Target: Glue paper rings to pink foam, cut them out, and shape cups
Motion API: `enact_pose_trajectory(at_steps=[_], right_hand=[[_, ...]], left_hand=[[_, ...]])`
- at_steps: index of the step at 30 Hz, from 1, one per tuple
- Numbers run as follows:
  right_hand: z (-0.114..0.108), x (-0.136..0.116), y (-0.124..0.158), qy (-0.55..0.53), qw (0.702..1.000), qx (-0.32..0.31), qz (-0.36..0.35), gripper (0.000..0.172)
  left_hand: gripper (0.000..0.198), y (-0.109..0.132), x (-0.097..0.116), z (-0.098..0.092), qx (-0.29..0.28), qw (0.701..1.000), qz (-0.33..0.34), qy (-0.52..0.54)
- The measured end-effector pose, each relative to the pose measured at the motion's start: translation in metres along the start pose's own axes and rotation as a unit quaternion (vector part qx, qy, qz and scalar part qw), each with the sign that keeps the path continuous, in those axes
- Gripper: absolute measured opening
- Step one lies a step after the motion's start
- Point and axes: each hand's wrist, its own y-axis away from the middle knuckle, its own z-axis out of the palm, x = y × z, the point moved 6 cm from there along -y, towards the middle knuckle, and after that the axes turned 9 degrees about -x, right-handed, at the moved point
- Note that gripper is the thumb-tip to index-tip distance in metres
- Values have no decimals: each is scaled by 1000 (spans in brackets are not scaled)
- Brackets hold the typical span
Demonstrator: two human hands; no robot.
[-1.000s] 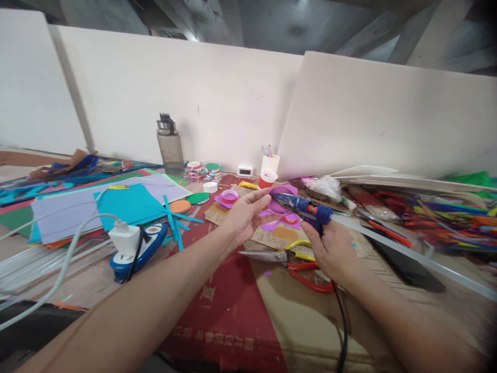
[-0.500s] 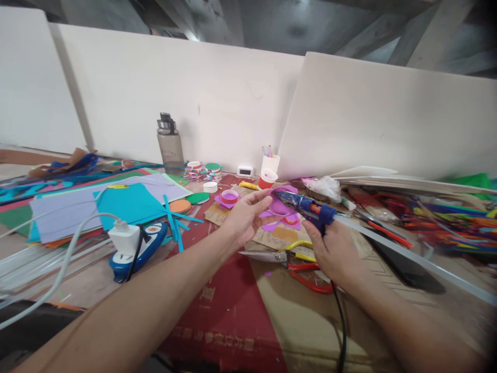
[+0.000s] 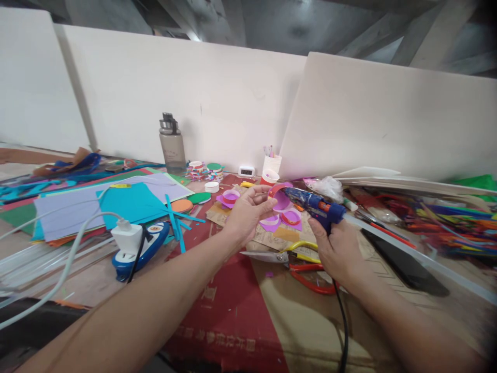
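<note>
Rear of counter (image 3: 95, 261), left to right: grey cylindrical water bottle (image 3: 172, 150), two stacks of coloured paper discs (image 3: 215, 171), white digital clock (image 3: 247, 171), red-and-white paper cup (image 3: 268, 180); ribbed white cup (image 3: 273, 163) behind the last. Left: cyan paper sheet (image 3: 132, 204) over lilac paper sheets (image 3: 68, 217); blue oval power strip (image 3: 155, 239) before them, white plastic plug (image 3: 126, 235) on it. Centre: left hand (image 3: 250, 213) at purple rimmed paper disc (image 3: 281, 202); blue plastic glue gun (image 3: 318, 205) right of disc, in right hand (image 3: 338, 249). Black flat phone (image 3: 404, 264) right of right hand.

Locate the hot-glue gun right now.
In the head view, the hot-glue gun is right of centre, held in the right hand, nozzle toward the left hand, with the scissors below.
</note>
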Motion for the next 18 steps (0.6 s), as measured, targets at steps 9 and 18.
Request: enact_pose_trajectory(at_steps=[9, 18], right_hand=[[3, 0, 0, -9, 1000, -16, -1, 43], [13, 2, 4, 36, 998, -47, -21, 49]], left_hand=[[32, -3, -6, -2, -21, 998, -39, 54], [16, -4, -7, 0, -47, 994, -55, 79]])
